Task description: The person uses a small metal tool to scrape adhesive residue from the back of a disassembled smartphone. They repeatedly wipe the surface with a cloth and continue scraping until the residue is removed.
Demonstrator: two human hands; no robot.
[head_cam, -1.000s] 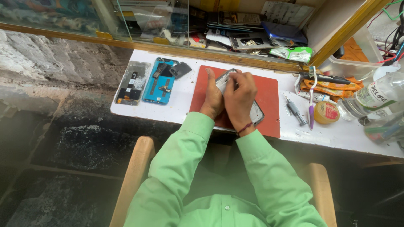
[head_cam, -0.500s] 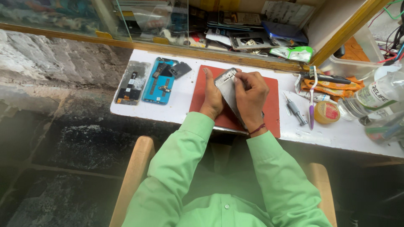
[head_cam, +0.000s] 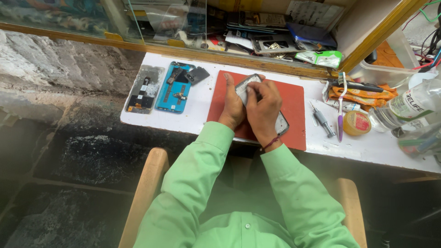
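I count one phone frame [head_cam: 250, 89] under my two hands, left [head_cam: 233, 108] and right [head_cam: 264, 110]. One red mat [head_cam: 294, 115] lies on my worktop [head_cam: 193, 115]. Left of it lie two opened phones, one blue [head_cam: 173, 88], one grey [head_cam: 144, 89]. To the right lie one purple toothbrush [head_cam: 340, 110], one round yellow tin [head_cam: 356, 122] and one clear bottle [head_cam: 404, 106].

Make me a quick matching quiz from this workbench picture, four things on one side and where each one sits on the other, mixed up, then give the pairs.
1 phone frame
2 blue opened phone
3 purple toothbrush
4 yellow tape roll

A left of the red mat
B between both hands, over the mat
C just right of the toothbrush
D right of the mat, beside the screwdrivers

Pairs: 1-B, 2-A, 3-D, 4-C
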